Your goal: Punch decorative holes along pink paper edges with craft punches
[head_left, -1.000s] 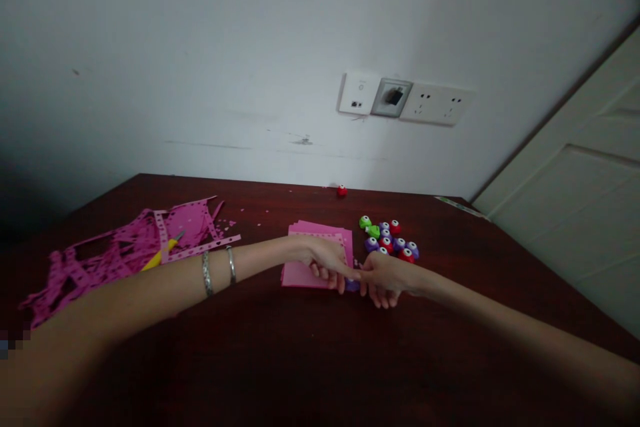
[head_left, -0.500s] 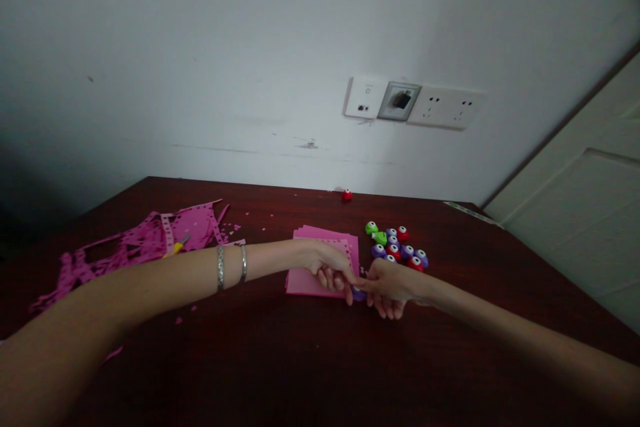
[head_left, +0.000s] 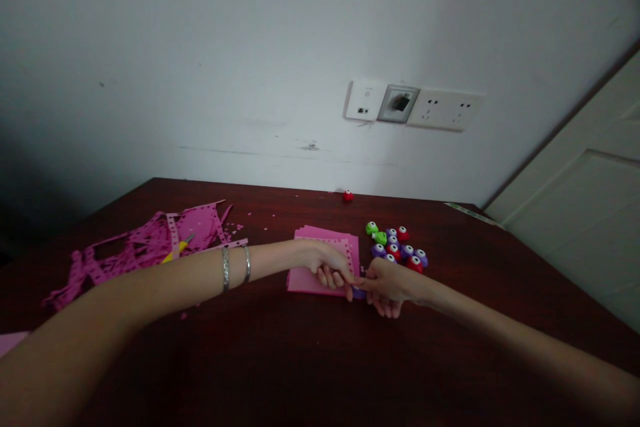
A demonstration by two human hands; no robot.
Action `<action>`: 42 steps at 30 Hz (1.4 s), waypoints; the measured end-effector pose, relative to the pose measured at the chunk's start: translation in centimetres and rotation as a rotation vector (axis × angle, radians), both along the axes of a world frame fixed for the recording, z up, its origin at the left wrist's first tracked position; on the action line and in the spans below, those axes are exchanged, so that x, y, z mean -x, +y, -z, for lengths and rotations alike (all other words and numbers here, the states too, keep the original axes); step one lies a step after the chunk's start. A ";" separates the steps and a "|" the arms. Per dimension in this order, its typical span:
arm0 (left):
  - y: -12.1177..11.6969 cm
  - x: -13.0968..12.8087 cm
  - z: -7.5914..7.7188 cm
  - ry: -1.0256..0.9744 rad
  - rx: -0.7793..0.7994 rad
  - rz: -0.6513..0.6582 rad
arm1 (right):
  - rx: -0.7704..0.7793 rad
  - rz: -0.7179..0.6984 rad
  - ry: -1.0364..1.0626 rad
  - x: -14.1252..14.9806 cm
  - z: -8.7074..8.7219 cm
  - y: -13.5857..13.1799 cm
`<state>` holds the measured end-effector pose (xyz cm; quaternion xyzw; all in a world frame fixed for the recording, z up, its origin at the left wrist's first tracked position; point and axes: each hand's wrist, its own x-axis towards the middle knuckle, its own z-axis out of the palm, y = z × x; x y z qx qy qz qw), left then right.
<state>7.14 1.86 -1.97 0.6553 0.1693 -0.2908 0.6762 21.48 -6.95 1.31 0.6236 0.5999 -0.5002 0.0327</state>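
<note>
My left hand (head_left: 333, 268), with two bracelets on the wrist, rests over the right edge of a stack of pink paper sheets (head_left: 310, 280), fingers curled. My right hand (head_left: 387, 287) meets it from the other side, and both thumbs press together on a small purple paper punch (head_left: 359, 293) at the sheets' right edge. Most of that punch is hidden under the fingers. The top sheet has a row of small punched holes along its far and right borders. Just beyond my right hand sit several red, purple and green paper punches (head_left: 393, 252) with white round tops.
A tangle of punched pink strips (head_left: 125, 257) lies at the left, with a yellow cutter (head_left: 177, 250) on it. Tiny pink cut-outs (head_left: 235, 230) are scattered nearby. One red punch (head_left: 348, 195) stands by the wall. A thin strip (head_left: 475, 215) lies along the back right edge.
The view has shifted slightly, so the table appears a little further right and lower. Both hands stay together on the purple paper punch at the sheets' edge.
</note>
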 end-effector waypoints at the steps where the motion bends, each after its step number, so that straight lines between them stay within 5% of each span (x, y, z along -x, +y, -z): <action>1: -0.2 0.0 -0.2 -0.003 -0.011 -0.002 | -0.005 0.001 -0.003 -0.1 0.1 0.0; 6: -1.3 1.0 -2.5 0.050 -0.266 -0.187 | -0.070 -0.019 -0.056 0.0 0.0 -0.3; 9: -0.9 2.4 -5.2 -0.048 -0.560 -0.226 | -0.175 -0.021 -0.070 0.2 0.1 -0.8; 12: 0.4 4.4 -7.8 -0.218 -0.973 -0.408 | -0.285 -0.015 -0.068 0.2 0.4 -1.4; 15: 1.5 6.4 -8.6 -0.283 -1.105 -0.518 | -0.392 -0.016 -0.067 0.0 0.1 -2.0; 23: 0.1 7.5 -4.2 -0.388 -1.127 -0.376 | -0.781 -0.206 -0.098 -1.3 -2.2 -2.7; 29: -1.1 6.8 -2.1 -0.302 -1.092 -0.249 | -0.728 -0.369 -0.082 -1.3 -1.1 -2.6; 42: -0.7 7.0 -1.2 -0.301 -1.026 -0.246 | -0.736 -0.378 -0.023 -1.8 0.1 -2.0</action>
